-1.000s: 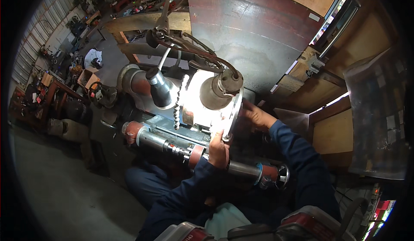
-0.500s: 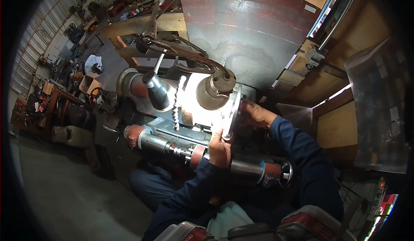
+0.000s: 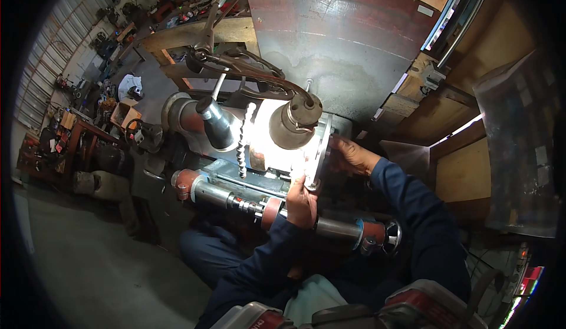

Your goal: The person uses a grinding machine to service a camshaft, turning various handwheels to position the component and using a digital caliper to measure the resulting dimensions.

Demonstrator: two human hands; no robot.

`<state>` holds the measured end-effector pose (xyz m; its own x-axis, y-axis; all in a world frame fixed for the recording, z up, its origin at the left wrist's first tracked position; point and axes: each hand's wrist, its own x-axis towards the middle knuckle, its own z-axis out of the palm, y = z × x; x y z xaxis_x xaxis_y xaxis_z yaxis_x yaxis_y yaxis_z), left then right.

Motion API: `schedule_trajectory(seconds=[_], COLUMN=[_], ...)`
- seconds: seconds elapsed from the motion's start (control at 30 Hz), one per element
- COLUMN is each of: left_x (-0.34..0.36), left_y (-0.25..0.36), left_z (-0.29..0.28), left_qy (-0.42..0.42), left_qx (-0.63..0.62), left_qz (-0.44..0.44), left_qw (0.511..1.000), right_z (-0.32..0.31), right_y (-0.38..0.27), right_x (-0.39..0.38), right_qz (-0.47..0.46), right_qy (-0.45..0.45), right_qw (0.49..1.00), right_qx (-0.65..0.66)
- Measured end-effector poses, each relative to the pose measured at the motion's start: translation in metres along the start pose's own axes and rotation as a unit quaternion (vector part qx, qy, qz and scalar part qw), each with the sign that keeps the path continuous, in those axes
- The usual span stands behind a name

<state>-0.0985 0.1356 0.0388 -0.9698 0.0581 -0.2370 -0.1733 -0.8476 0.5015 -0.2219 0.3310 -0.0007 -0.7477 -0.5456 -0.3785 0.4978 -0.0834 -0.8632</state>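
Note:
A bright metal disc [image 3: 322, 146], seen nearly edge-on, stands at the right end of a machine's lit cylindrical body [image 3: 257, 158]. My left hand [image 3: 301, 204] grips the disc's lower edge, its thumb pointing up along the near face and its fingers bent behind. To the right of the disc, my right hand [image 3: 355, 155] is closed, fingertips turned toward the disc's right side. Shadow hides what those fingers hold. Directly over the work hangs a lamp with a dark round shade [image 3: 293, 126], and its glare washes out part of the metal.
A dark conical lamp shade [image 3: 215, 123] and a segmented flexible hose [image 3: 243, 143] stand left of the disc. Across the front runs a steel shaft with red collars [image 3: 271, 212], ending in a handwheel [image 3: 392, 237]. A large metal sheet [image 3: 342, 40] rises behind; wooden panels [image 3: 463, 173] are at right.

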Motion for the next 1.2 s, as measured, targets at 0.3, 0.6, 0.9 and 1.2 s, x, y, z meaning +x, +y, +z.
schedule_trajectory(seconds=[0.3,0.6,0.9,1.2], left_x=[0.001,0.0,0.003,-0.002], left_y=[0.0,0.0,0.001,0.002], left_z=[-0.003,-0.003,-0.006,-0.012], left_qy=[0.001,-0.006,-0.025,0.013], left_qx=[-0.02,-0.011,0.006,-0.006], left_qz=[0.004,0.004,-0.006,0.005], left_qw=[1.0,1.0,1.0,1.0], right_z=[0.003,0.023,0.019,0.052], right_y=[0.005,-0.023,-0.028,-0.043], right_x=[-0.01,-0.023,-0.005,-0.036], right_qz=[-0.152,-0.087,0.106,-0.133], right_qy=[0.132,0.071,-0.099,0.104], right_qw=[0.909,0.949,0.983,0.767], right_qx=[-0.364,-0.296,0.117,-0.619])
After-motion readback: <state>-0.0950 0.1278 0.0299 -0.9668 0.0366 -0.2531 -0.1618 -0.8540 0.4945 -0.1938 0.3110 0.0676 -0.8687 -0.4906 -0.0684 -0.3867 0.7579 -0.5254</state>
